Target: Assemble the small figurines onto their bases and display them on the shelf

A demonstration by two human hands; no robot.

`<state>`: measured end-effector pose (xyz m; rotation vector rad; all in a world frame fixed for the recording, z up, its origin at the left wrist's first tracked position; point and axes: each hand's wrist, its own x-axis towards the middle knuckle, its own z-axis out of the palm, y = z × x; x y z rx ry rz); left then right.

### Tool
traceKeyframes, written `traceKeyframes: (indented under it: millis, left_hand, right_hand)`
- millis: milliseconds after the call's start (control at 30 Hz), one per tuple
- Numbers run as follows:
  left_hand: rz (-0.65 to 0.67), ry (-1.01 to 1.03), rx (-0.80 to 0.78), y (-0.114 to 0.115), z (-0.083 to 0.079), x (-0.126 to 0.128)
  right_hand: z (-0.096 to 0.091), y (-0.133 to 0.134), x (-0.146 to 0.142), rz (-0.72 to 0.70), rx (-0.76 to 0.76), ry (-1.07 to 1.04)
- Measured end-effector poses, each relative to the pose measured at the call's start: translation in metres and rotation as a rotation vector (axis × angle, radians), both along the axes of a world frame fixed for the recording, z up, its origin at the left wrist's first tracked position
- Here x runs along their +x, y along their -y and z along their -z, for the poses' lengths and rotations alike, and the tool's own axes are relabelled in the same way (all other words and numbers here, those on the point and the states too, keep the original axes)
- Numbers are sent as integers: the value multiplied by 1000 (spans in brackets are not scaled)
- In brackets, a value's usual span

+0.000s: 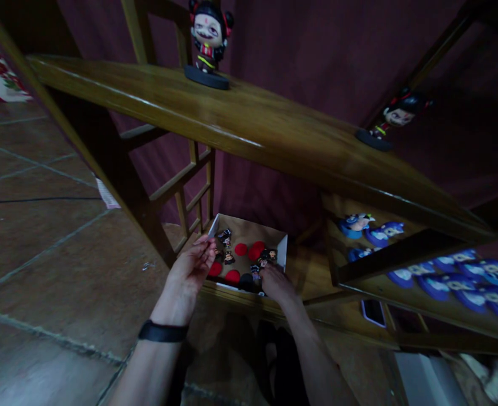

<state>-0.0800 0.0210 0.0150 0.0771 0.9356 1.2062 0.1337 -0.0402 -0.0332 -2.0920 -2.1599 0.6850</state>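
On the low shelf sits a cardboard box with white sides, holding several small figurines and red round bases. My left hand, with a black band on the wrist, is at the box's left wall, palm turned up. Its fingers are loosely bent and apart, with nothing visible in them. Down inside the right end of the box, the fingers of my right hand close on a dark-haired figurine. The fingertips are partly hidden. A black base lies beside it.
Two figurines on black bases, one at left and one at right, stand on the wooden shelf overhead. Several blue-based figurines line the right shelf, above a phone. A wooden post rises left.
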Motion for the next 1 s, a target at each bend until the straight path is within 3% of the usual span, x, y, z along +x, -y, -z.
traceKeyframes:
  millis: [100,200,467,700,867,1000]
  left_hand:
    - [0,-11,8,0,0,-1]
    - [5,-19,7,1,-1,-2]
    - [-16,-10,-2,4,-6,-2]
    - [27,5,26,6,-2,-3]
    - [63,-33,36,12,0,5]
    - [190,-103,39,20,6,19]
  right_hand:
    - [-5,-6,-3,-20,70,-83]
    - [-7,-12,3,71,150,-38]
    - [16,-18,5,184,160,189]
    - [18,-23,-7,182,216,202]
    - [14,-24,-3,268,214,-54]
    - [3,-27,3,311,255,-629]
